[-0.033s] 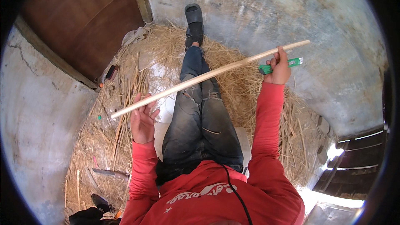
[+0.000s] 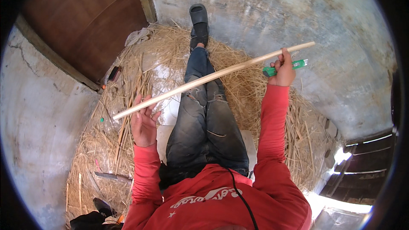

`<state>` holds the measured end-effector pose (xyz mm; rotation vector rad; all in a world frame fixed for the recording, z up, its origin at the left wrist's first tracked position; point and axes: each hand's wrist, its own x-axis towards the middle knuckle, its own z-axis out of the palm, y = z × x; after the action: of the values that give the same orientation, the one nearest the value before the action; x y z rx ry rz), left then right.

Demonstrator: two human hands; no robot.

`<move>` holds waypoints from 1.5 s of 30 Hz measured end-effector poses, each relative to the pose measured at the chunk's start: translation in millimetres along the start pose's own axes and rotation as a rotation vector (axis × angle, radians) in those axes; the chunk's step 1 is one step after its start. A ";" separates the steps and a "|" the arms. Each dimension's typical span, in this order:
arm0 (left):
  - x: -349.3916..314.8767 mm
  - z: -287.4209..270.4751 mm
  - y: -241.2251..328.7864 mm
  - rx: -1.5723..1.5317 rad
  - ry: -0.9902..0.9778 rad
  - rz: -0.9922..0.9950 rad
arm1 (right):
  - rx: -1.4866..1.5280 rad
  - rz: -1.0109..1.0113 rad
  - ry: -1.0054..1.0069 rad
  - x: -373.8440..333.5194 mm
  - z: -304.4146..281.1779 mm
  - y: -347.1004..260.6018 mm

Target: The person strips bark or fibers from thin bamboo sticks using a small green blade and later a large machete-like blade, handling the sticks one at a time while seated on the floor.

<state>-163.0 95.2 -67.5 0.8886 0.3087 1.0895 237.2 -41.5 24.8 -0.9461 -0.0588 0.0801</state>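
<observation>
A long, pale wooden stick [image 2: 213, 76] slants over my legs, its right end higher in the view. My left hand [image 2: 145, 127] is palm up near the left end, thumb and loosely spread fingers holding the stick. Toward the other end, my right hand [image 2: 284, 71] pinches the stick between thumb and forefinger. That same hand keeps a green utility knife [image 2: 300, 64] in its curled fingers, with a short bit of blade showing at the tip, pointing right.
Straw and thin split strips [image 2: 238, 102] cover the floor around my outstretched, crossed legs [image 2: 204, 123]. A long-bladed knife [image 2: 113, 176] lies at my left. Pale walls [image 2: 272, 17] rise ahead and to both sides; a brown door panel [image 2: 85, 21] is far left.
The stick and both hands have shifted very slightly to the left; my grip on the stick and the utility knife looks the same.
</observation>
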 end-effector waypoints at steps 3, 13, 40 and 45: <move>4.9 7.7 20.8 0.010 0.071 0.094 | -0.067 0.088 0.005 -4.3 -2.0 22.0; 7.8 -20.8 47.5 0.292 0.380 0.271 | -0.601 0.306 -0.099 5.9 -140.2 111.2; -115.2 -238.1 -85.1 0.939 0.527 0.012 | -0.019 0.847 -0.802 -192.8 2.7 153.3; -274.9 -435.2 -54.9 2.090 1.413 -0.689 | -0.157 0.690 -0.759 -175.6 -2.0 143.8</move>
<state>-524.5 52.8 -435.7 1.2788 3.0084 0.1371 56.4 24.1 -95.8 -1.0129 -0.4423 1.0847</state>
